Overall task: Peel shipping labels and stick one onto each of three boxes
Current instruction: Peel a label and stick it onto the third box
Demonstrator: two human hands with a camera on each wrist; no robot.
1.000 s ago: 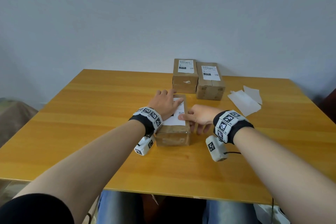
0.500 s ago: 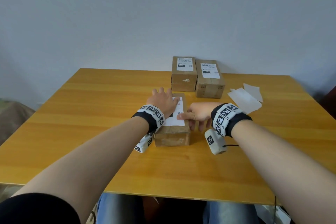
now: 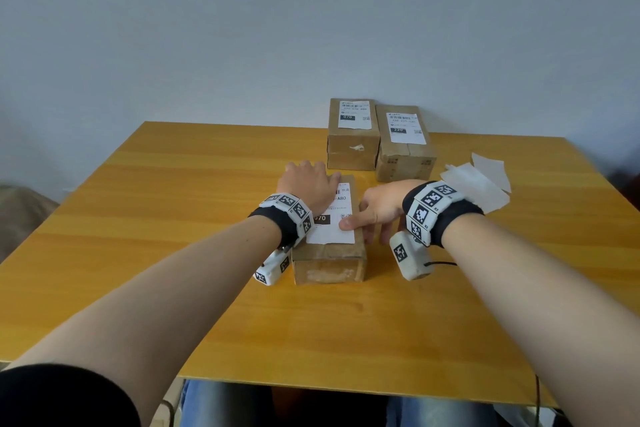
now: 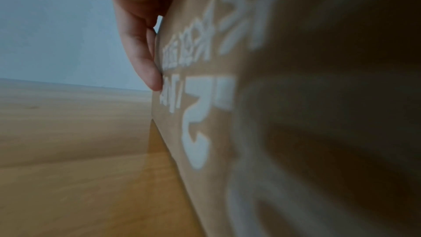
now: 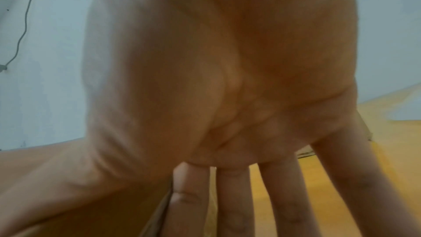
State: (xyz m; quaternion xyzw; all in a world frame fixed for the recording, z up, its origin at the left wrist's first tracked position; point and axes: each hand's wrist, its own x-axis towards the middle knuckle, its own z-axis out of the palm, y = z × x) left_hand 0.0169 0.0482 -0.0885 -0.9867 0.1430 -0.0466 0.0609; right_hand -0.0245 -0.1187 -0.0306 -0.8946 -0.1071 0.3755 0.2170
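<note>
The near cardboard box (image 3: 329,263) lies at the table's centre with a white shipping label (image 3: 334,232) on its top. My left hand (image 3: 308,184) lies flat over the label's left part, and its fingers (image 4: 145,60) hang straight down the box's left side (image 4: 250,114). My right hand (image 3: 377,211) is at the box's right edge. Its thumb presses the label's right margin and its fingers (image 5: 284,195) reach straight down beside the box. Two more boxes (image 3: 351,152) (image 3: 403,159) stand behind, each with a label on top.
Loose white backing sheets (image 3: 478,184) lie to the right of the far boxes. The wooden table (image 3: 173,218) ends at a pale wall behind. My knees show under the front edge.
Both hands stay on the near box with the same hold. Only the head view has shifted a little.
</note>
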